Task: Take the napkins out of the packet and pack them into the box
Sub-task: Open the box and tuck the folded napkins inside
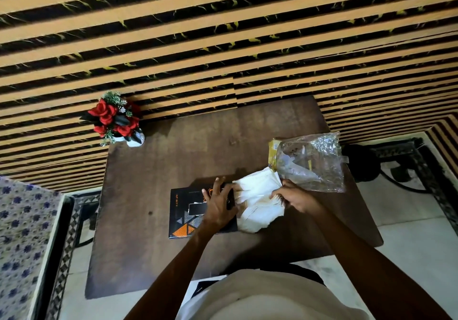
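A black box [182, 216] with orange triangles and the word INFINITY lies on the brown table [161, 171]. My left hand [219, 204] rests spread on the box's right part, fingers apart. A loose stack of white napkins [257, 203] sits just right of the box, touching it. My right hand [293, 197] grips the right edge of that stack. The clear plastic packet [312, 163] with a yellow label lies behind the napkins at the table's right side, its mouth toward them.
A white vase of red artificial roses [116, 121] stands at the table's far left corner. A striped wall runs behind the table. A floral cloth [22, 245] is at the left, and a dark metal stand [386, 163] at the right.
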Motion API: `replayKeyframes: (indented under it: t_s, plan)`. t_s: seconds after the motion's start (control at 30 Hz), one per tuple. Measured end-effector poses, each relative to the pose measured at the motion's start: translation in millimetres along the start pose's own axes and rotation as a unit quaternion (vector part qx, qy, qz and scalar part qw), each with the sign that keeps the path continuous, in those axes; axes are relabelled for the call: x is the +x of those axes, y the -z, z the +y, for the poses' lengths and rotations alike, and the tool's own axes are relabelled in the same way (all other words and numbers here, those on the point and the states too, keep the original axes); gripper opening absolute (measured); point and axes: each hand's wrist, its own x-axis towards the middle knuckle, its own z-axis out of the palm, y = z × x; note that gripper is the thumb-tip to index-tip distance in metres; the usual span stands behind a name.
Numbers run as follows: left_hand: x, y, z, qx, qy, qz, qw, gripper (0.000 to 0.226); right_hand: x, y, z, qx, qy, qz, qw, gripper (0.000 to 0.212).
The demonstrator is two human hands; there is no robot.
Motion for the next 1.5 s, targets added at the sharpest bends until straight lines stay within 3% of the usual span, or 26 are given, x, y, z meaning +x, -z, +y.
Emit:
replayKeyframes:
  t_s: [0.07,0.17,0.3,0.43,0.53,0.63,0.77,0.83,0.93,1.2,1.23,1.33,1.5]
  plan:
    - [1,2,2,-0.024,0.022,0.011,0.999,0.056,1,1,5,0.005,-0.016,-0.009,1.000,0.025]
    - [-1,6,4,-0.056,0.021,0.047,0.997,0.030,4,2,11,0.008,-0.039,-0.014,0.999,0.020]
    - [-6,2,2,0.021,-0.026,0.034,0.999,0.009,4,2,13,0.011,-0.039,-0.015,0.999,0.008]
    - [-4,-6,4,0.143,-0.041,-0.001,0.989,0.037,6,8,22,-0.016,-0.025,-0.046,0.999,0.012]
    - [-1,-8,8,0.173,-0.012,-0.039,0.984,0.067,10,12,27,-0.031,-0.020,-0.068,0.997,0.046]
    - [1,-9,4,0.198,-0.015,-0.066,0.978,0.091,10,10,29,0.003,-0.018,-0.057,0.998,0.055]
    - [-4,-7,0,0.191,-0.020,-0.073,0.979,0.105,11,2,33,0.025,-0.010,-0.077,0.997,0.080]
    - [-5,-6,1,0.194,-0.026,-0.078,0.978,0.109,10,-4,32,0.039,-0.009,-0.085,0.996,0.065]
    - [-3,-4,0,0.180,-0.022,-0.086,0.980,0.112,11,-8,33,0.073,-0.040,-0.037,0.996,0.046]
    - [1,11,-8,0.147,-0.038,-0.139,0.979,0.126,42,-16,67,0.134,-0.053,-0.039,0.989,0.082]
    - [2,13,-9,0.137,-0.039,-0.142,0.980,0.126,33,-17,61,0.134,-0.054,-0.039,0.989,0.078]
    - [1,16,-7,0.123,-0.031,-0.149,0.981,0.119,16,-21,50,0.112,-0.058,-0.035,0.991,0.043]
    - [-1,8,-6,0.132,-0.025,-0.119,0.984,0.094,32,-34,54,0.104,-0.049,-0.033,0.993,0.044]
